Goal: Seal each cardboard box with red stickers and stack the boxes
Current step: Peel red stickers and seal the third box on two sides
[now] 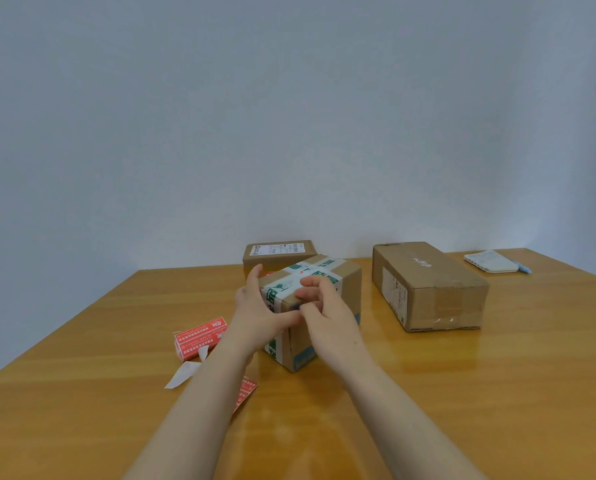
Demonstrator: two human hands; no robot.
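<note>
Head view puts both hands on the small box, which stands on the table with green and white tape across its top. The left hand lies against the side of this box with straight fingers, and its thumb reaches toward the other hand. The right hand has its fingers curled on the near top edge, but I cannot tell if they pinch a sticker or only press the cardboard. I judge that the step in hand is sealing this box. To do it well, the left fingers should keep the box from sliding, while the right fingertips rub the sticker flat from the middle to both ends, folding it over the edge without wrinkles. I count three cardboard boxes: the small box under the fingers, a flat box just behind the left fingertips, and a big box well to the right of the right fingers. I count two red sticker pieces: a red sticker strip to the left of the left hand, and a red sticker partly hidden under the left forearm. One white backing paper lies near the strip. Far beyond the right fingers are one notepad and one pen.
</note>
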